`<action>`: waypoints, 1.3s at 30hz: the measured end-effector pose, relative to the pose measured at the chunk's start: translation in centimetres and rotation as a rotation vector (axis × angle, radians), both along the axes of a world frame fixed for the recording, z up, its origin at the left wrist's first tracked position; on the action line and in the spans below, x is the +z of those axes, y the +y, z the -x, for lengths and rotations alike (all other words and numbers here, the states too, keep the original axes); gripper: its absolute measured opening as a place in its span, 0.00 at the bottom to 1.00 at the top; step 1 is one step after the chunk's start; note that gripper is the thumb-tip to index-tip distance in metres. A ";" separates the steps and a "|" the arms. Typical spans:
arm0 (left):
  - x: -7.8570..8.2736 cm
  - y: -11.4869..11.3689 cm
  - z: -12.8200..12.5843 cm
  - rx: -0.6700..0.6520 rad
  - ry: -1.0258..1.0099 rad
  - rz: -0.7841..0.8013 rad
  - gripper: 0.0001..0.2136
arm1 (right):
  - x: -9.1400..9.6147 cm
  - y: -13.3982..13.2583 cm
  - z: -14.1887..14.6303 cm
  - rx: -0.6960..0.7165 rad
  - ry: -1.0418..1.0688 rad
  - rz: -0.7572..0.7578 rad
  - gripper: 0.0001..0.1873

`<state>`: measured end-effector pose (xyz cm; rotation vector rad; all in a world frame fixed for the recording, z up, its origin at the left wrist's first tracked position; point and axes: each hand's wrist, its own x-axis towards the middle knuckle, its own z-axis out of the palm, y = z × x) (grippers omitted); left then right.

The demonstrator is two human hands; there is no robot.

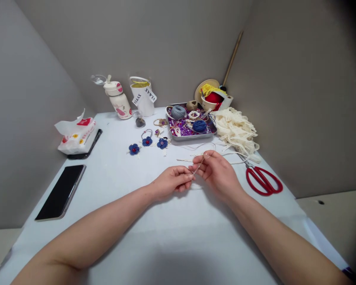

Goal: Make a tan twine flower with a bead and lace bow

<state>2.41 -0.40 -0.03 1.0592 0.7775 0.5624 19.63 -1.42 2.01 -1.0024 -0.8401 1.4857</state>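
My left hand (172,183) and my right hand (216,174) meet above the white table (112,186), fingertips close together. Both pinch a thin pale strand (198,168) that runs between them. A cream cord (186,160) extends left from my right fingertips. Just beyond my hands lie fine loose threads (195,146). Three small blue crocheted flowers (147,141) lie further left, and a cream lace bundle (235,132) sits to the right.
A metal tray (192,138) holds blue and grey yarn balls and purple beads. Red-handled scissors (264,181) lie at right, a black phone (60,192) at left. A tissue pack (77,136), bottle (118,101) and bowl of red and yellow items (210,101) stand behind.
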 end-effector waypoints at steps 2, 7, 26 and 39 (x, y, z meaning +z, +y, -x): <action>0.4 0.2 0.5 -0.106 0.012 0.045 0.15 | 0.8 0.5 -1.0 -0.043 0.064 0.051 0.09; 1.4 0.9 2.3 -0.326 0.029 0.146 0.11 | 1.5 2.4 -4.7 -0.251 0.089 -0.081 0.16; 0.4 2.5 3.6 -0.341 0.024 0.279 0.11 | -0.2 5.0 -9.8 -0.582 0.276 -0.063 0.12; 0.7 2.4 3.7 -0.398 0.071 0.260 0.12 | -0.3 5.3 -10.3 -0.671 0.396 0.045 0.15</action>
